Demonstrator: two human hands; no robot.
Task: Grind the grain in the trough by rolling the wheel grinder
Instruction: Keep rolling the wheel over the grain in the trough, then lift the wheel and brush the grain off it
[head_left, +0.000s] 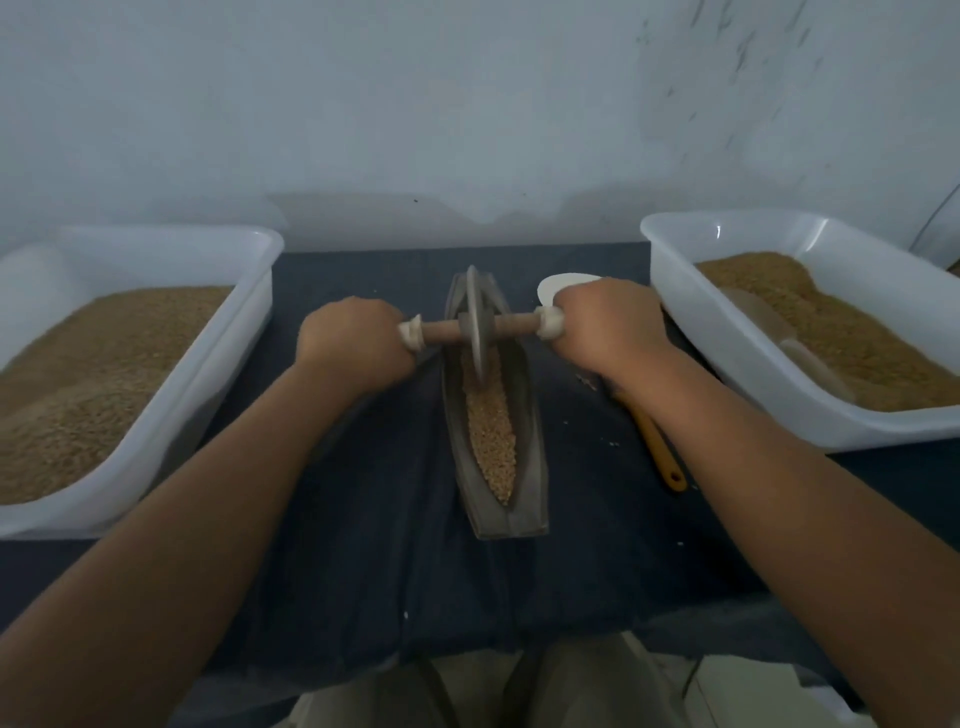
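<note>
A thin grey metal wheel grinder (474, 301), a flat disc standing upright on its edge, sits in the far half of a narrow, boat-shaped trough (532, 447) of dull dark metal. The trough lies lengthwise away from the person, pointed at its far end and squared off at the near end. Pale tan grain (492, 431), coarse and pebbly, fills its groove from the wheel back toward the near end.

A round wooden axle (511, 327) runs through the centre of the disc and crosses the trough from side to side, with whitish wrapping at each end. The left hand (353, 345) is curled tight around the axle's end to the left of the trough, and the right hand (605, 325) grips the end to the right of it (both fists knuckles-up, bare forearms reaching in from below).

Just right of the trough, partly under the right forearm, lies a utensil with an orange-yellow handle (660, 452). A white rounded shape (558, 286) shows just beyond the right hand; what it is cannot be told.

The trough rests on a dark blue cloth (363, 519). Well to its left stands a translucent white plastic tub (171, 410), rectangular with rounded corners, heaped with fine brown grain. A matching tub (727, 374) to the right of the trough holds the same, with a pale scoop (779, 332) half sunk in it. Beyond the trough rises a plain, pale wall (415, 130).
</note>
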